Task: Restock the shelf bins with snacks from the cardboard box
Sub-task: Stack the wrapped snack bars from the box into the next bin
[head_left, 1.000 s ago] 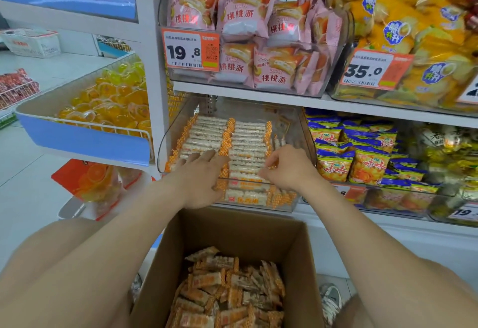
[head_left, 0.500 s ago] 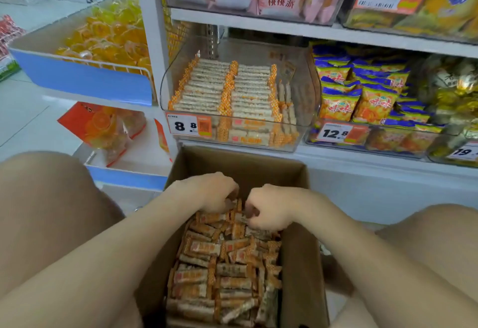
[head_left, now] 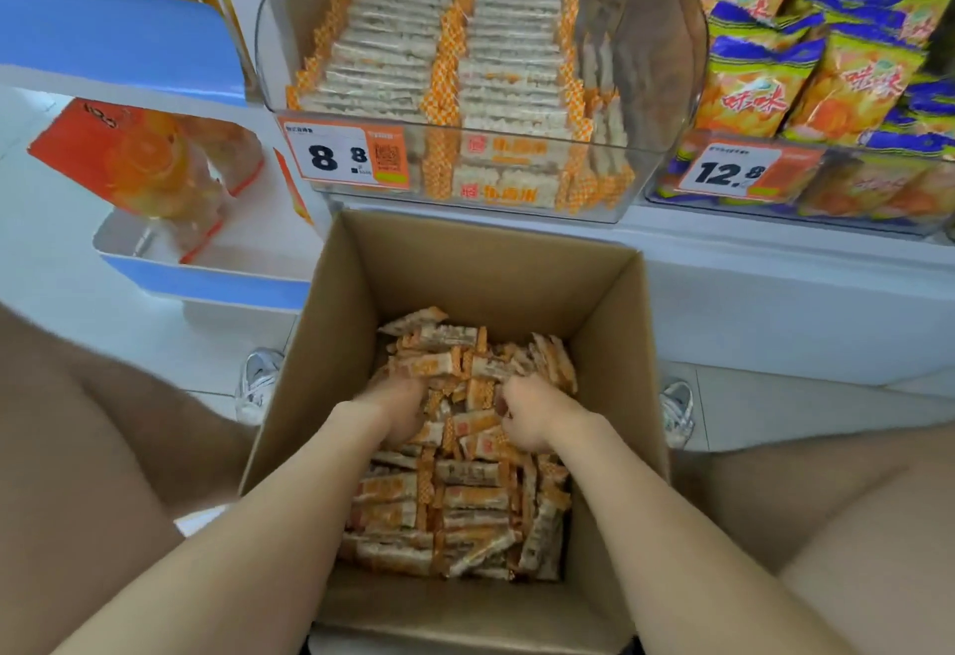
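An open cardboard box (head_left: pixel 341 334) stands on the floor between my knees, holding several orange-and-white wrapped snack bars (head_left: pixel 455 504) in a loose pile. My left hand (head_left: pixel 395 409) and my right hand (head_left: pixel 532 416) are both down in the pile near its far half, fingers curled into the bars. Their fingertips are buried among the wrappers. Above the box sits a clear shelf bin (head_left: pixel 666 86) with the same bars stacked in neat rows and a price tag (head_left: pixel 346 155) reading 8.8.
Right of the clear bin is a bin of yellow-and-blue snack bags (head_left: pixel 827 75) tagged 12.8. At left stand blue-edged racks (head_left: pixel 129 50) with orange packets (head_left: pixel 150 163). My knees flank the box, and white shoes (head_left: pixel 256 383) show on the floor.
My hands left the shelf bin, dropped into the cardboard box and dug deeper into the bars. The view tilted down toward the box.
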Demonstrator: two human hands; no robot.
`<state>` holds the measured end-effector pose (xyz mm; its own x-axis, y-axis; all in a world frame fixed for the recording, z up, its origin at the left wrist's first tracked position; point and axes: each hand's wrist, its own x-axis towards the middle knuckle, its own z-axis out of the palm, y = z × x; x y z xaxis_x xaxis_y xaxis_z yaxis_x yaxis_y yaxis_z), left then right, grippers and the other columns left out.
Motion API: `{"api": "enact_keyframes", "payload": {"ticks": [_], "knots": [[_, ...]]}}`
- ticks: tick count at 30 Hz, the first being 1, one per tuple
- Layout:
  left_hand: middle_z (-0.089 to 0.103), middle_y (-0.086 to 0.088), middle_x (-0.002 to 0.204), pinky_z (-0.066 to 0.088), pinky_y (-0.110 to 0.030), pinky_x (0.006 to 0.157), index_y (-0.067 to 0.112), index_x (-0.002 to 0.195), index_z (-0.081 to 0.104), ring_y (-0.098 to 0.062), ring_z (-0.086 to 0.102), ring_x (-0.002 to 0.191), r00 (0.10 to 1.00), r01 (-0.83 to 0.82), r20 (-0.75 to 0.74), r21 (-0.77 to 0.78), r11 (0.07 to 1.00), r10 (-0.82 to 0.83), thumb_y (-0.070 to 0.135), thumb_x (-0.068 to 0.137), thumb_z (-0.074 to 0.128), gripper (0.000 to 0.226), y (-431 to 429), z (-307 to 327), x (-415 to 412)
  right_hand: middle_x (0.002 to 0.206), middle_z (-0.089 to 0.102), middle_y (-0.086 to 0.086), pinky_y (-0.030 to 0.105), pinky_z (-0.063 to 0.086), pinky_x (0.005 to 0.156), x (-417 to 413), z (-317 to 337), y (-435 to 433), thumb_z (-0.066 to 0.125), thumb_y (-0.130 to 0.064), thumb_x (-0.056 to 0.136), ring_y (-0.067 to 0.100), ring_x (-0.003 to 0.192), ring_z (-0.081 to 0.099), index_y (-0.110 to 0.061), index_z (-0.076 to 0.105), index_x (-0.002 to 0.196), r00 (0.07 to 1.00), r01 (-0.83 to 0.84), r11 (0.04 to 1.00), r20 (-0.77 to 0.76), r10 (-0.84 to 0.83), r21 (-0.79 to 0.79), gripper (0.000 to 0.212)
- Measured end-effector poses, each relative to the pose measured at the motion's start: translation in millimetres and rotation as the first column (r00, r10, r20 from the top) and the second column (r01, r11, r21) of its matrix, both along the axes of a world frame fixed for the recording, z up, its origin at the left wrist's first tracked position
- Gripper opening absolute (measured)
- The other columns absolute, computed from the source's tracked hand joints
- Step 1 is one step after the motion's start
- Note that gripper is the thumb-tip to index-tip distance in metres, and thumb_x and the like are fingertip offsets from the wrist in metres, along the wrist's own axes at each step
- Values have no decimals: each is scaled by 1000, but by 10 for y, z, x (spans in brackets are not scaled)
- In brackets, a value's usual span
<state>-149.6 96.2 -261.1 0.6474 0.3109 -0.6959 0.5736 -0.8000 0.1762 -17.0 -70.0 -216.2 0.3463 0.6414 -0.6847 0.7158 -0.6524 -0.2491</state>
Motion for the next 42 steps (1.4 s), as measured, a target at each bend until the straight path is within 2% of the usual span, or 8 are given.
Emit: {"api": "enact_keyframes", "payload": {"ticks": [7, 12, 15, 20, 23, 28, 35, 42], "knots": [[34, -9, 158, 47, -48, 111, 19, 149, 44, -37, 49, 134, 992, -124, -20, -61, 990, 123, 3, 100, 53, 53, -110, -619, -53, 122, 63, 12, 38, 52, 71, -105, -506, 93, 58, 3, 97, 32, 101, 64, -23, 49, 150, 996, -80, 997, 41, 80, 5, 59], [12, -4, 169, 17, -57, 127, 24, 160, 26, -44, 8, 156, 986, -115, -115, 52, 992, 120, 0, 103, 43, 64, -258, -922, -168, 138, 49, 21, 45, 48, 80, -226, -722, 106, 54, 9, 96, 40, 109, 58, -41, 13, 165, 983, -183, 979, -4, 184, -94, 94], [27, -9, 161, 29, -57, 121, 26, 150, 40, -44, 22, 151, 989, -126, -63, 70, 990, 131, 1, 101, 51, 56, -266, -913, -157, 141, 53, 21, 48, 42, 108, -277, -737, 125, 55, 7, 98, 41, 136, 46, -22, 36, 159, 967, -225, 963, 88, 240, -149, 71], [58, -4, 139, 47, -49, 107, 39, 134, 58, -34, 49, 132, 973, -219, 79, 5, 976, 218, 9, 92, 69, 53, -169, -861, -172, 118, 67, 11, 45, 39, 108, -181, -771, 99, 65, -18, 98, 34, 125, 53, -19, 64, 104, 997, -5, 1000, 71, 5, 4, 6], [61, 1, 126, 53, -44, 101, 41, 133, 56, -28, 55, 124, 909, -343, 202, -134, 930, 365, 16, 85, 77, 58, -134, -714, -174, 122, 65, 3, 37, 50, 96, -34, -673, 85, 63, -25, 104, 25, 116, 60, -24, 60, 125, 884, 456, 864, -221, -411, 215, 21], [64, 9, 111, 55, -36, 87, 31, 108, 63, -16, 61, 107, 779, -373, 390, -340, 863, 491, 19, 75, 86, 43, -96, -221, -7, 138, 55, -3, 32, 45, 106, 256, -400, 95, 55, -34, 107, 17, 127, 54, -33, 55, 143, 675, 723, 630, -480, -560, 283, 36], [70, 16, 109, 59, -35, 89, 38, 108, 75, -3, 66, 101, 757, -212, 523, -370, 905, 391, 22, 71, 93, 44, -67, 483, 62, 125, 73, -2, 42, 57, 103, 354, 123, -50, 62, -25, 103, 13, 114, 69, -24, 70, 133, 634, 768, 526, -552, -541, 366, 31], [66, 15, 109, 47, -16, 85, 37, 132, 55, 1, 64, 99, 704, -75, 652, -325, 943, 281, 37, 67, 97, 77, -6, 1267, 66, 119, 75, -9, 24, 58, 94, 167, 900, -23, 60, -6, 104, 2, 112, 69, -28, 69, 131, 776, 606, 629, -535, -333, 487, 36]]}}
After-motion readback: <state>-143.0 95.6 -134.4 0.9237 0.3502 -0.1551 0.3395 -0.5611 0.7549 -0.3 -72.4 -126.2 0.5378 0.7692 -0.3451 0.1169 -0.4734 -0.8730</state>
